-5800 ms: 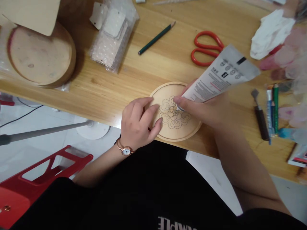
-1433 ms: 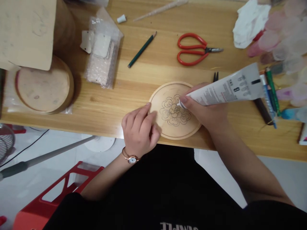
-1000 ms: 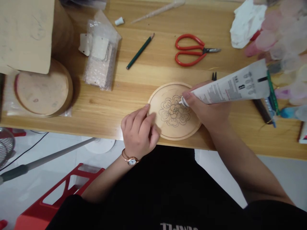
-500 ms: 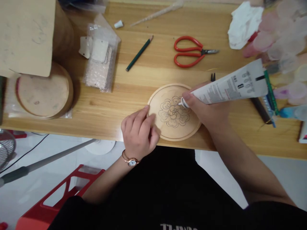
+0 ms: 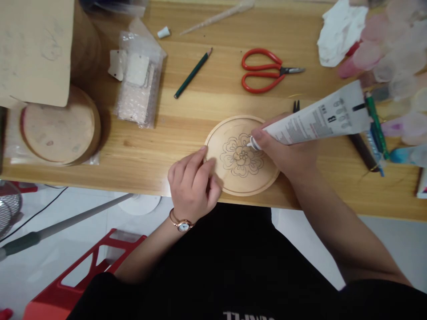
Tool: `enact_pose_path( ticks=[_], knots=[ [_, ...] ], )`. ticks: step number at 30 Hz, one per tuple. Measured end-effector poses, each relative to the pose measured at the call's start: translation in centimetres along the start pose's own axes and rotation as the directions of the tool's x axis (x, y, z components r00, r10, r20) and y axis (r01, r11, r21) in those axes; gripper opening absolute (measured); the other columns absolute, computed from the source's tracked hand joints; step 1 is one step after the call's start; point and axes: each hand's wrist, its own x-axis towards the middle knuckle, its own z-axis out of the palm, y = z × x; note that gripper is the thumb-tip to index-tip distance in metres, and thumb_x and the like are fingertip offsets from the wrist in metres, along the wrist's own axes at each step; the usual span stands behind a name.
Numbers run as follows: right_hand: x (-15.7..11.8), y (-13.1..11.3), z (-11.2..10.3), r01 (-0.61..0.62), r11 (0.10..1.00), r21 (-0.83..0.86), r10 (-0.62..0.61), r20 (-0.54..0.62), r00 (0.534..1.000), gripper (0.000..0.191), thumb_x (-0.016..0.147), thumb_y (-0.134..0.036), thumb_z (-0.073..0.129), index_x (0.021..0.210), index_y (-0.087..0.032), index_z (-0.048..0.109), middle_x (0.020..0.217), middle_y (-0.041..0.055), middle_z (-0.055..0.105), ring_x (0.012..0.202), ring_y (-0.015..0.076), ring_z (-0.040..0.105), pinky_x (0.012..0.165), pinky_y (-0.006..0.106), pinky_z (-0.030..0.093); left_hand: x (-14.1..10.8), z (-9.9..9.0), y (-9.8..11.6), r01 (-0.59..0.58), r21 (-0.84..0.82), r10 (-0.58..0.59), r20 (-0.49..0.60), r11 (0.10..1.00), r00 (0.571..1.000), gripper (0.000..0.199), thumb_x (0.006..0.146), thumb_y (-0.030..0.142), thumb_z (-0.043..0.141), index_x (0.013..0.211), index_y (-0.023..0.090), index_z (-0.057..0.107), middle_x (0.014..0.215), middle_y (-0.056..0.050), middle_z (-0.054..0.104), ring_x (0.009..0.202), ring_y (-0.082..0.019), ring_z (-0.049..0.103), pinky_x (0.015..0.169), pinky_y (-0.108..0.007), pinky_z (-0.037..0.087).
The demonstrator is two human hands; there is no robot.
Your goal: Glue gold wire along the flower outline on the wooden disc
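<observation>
A round wooden disc (image 5: 216,133) with a raised rim lies near the table's front edge, a flower (image 5: 242,155) drawn in dark lines at its middle. My right hand (image 5: 287,155) is closed around a white tube (image 5: 320,115); the tube's nozzle points down-left at the flower's upper right petals. Whether the tip touches the wood is too small to tell. At the disc's left rim, my left hand (image 5: 195,182) rests with curled fingers, thumb and fingertips against the edge, steadying it.
Red-handled scissors (image 5: 263,71), a green pencil (image 5: 192,73) and a white cap (image 5: 163,32) lie beyond the disc. Bagged pieces (image 5: 136,89) and a round wooden box (image 5: 60,129) are at left. Crumpled tissue (image 5: 340,33) and several small bottles (image 5: 400,58) stand at right.
The tube and its nozzle have shifted very slightly left in my right hand's grip. My left hand has hardly moved.
</observation>
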Motion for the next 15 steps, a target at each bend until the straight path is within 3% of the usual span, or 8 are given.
enact_pose_path(
  ticks=[8, 15],
  knots=[
    [-0.01, -0.14, 0.11, 0.008, 1.000, -0.013, -0.008, -0.073, 0.997, 0.023, 0.069, -0.037, 0.080, 0.064, -0.025, 0.061, 0.062, -0.0008, 0.065, 0.058, 0.0187, 0.063, 0.057, 0.037, 0.058, 0.15, -0.08, 0.02, -0.016, 0.008, 0.016, 0.004, 1.000, 1.000, 0.031, 0.077, 0.016, 0.058, 0.107, 0.016, 0.061, 0.119, -0.016, 0.069, 0.104, -0.029, 0.064, 0.087, -0.043, 0.048],
    [-0.06, -0.13, 0.11, -0.012, 1.000, -0.026, 0.011, -0.050, 0.999, 0.023, 0.069, -0.041, 0.079, 0.066, -0.025, 0.062, 0.063, -0.0009, 0.066, 0.058, 0.0185, 0.063, 0.058, 0.036, 0.058, -0.04, 0.01, -0.05, 0.001, -0.013, -0.001, 0.005, 1.000, 1.000, 0.033, 0.077, 0.016, 0.058, 0.110, 0.018, 0.061, 0.122, -0.014, 0.068, 0.107, -0.028, 0.063, 0.089, -0.043, 0.047]
  ],
)
